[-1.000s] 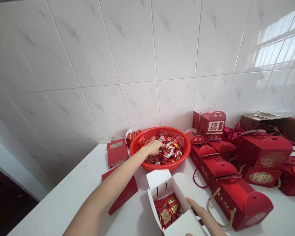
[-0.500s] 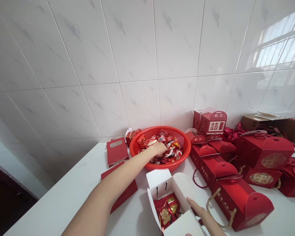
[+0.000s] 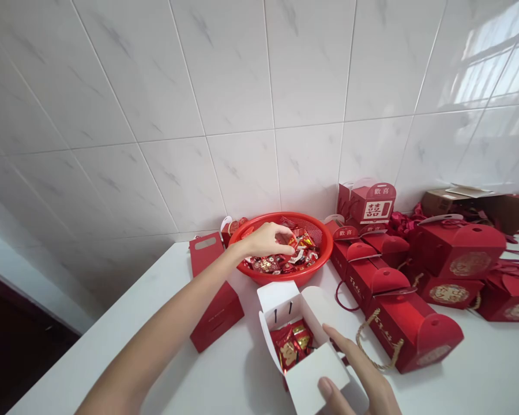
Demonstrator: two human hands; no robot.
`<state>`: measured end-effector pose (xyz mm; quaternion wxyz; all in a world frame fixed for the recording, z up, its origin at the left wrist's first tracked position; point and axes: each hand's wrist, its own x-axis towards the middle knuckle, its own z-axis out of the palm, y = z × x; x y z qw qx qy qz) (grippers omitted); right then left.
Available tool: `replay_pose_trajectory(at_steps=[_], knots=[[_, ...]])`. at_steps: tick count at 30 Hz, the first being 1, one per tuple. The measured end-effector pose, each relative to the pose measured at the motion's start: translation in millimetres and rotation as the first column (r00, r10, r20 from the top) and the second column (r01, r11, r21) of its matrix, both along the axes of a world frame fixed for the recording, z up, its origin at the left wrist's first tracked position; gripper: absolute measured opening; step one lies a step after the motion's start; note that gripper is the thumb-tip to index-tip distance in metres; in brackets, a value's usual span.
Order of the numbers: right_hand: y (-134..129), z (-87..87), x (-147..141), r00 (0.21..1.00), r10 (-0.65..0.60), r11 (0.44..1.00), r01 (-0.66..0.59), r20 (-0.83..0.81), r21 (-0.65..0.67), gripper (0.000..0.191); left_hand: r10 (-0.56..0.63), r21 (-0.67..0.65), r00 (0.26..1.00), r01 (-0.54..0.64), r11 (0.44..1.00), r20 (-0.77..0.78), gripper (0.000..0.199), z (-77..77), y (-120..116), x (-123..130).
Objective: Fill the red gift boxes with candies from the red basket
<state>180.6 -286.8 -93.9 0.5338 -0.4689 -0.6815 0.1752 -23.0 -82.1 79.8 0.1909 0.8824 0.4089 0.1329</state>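
Note:
Above a red plastic basket (image 3: 324, 253) of wrapped candies (image 3: 266, 264), my left hand (image 3: 270, 239) curls its thumb and fingers around a red-wrapped candy (image 3: 292, 242). My right hand (image 3: 358, 369) grips the right side of an open box with a white inside (image 3: 315, 377), thumb on its near flap and a finger along its side wall. Red and gold packets (image 3: 292, 346) lie inside that box. Its upper flaps stand open.
Closed red gift boxes (image 3: 415, 328) with rope handles fill the right side. A red box (image 3: 216, 314) lies left of the open box. Behind, a cardboard carton (image 3: 506, 210) stands near the tiled wall (image 3: 242, 161).
My left hand has risen from among the candies, with a candy between its fingers. The view has shifted a little, and more of my right hand shows at the box.

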Motion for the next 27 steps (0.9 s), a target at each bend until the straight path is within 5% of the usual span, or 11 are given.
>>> replay_pose_trajectory(at_steps=[2, 5, 10, 14, 18, 22, 27], knots=[[-0.7, 3.3, 5.6, 0.997, 0.035, 0.999, -0.034, 0.061, -0.028, 0.050, -0.100, -0.090, 0.991, 0.108, 0.990, 0.090, 0.042, 14.4, -30.5, -2.8], [-1.7, 5.4, 12.7, 0.986, 0.063, 0.997, -0.055, 0.152, -0.057, 0.053, -0.166, -0.042, 0.986, 0.166, 0.985, 0.009, 0.038, 24.2, -74.1, -8.5], [-2.9, 6.1, 13.4, 0.982, 0.052, 0.999, -0.048, 0.182, -0.025, 0.051, -0.091, 0.027, 0.989, 0.094, 0.995, -0.114, 0.030, 4.7, -119.5, -30.3], [-4.3, 7.7, 12.5, 0.979, 0.092, 0.996, -0.094, 0.182, 0.003, 0.055, 0.080, 0.039, 0.995, -0.077, 0.996, -0.062, 0.040, -21.0, -132.6, -49.5], [-5.1, 5.3, 14.0, 0.975, 0.098, 0.995, -0.088, 0.201, -0.057, 0.058, 0.214, -0.086, 0.972, -0.206, 0.975, 0.093, 0.063, -40.8, -136.3, -61.9], [-5.8, 2.2, 10.7, 0.984, 0.056, 0.997, -0.046, 0.168, -0.063, 0.057, 0.230, -0.219, 0.933, -0.172, 0.960, 0.275, 0.074, -55.7, -140.5, -65.5], [-9.2, 7.4, -0.4, 0.996, -0.087, 0.986, 0.085, -0.012, -0.144, 0.060, 0.222, -0.209, 0.890, -0.148, 0.967, 0.397, 0.077, -66.5, -152.0, -60.4]])
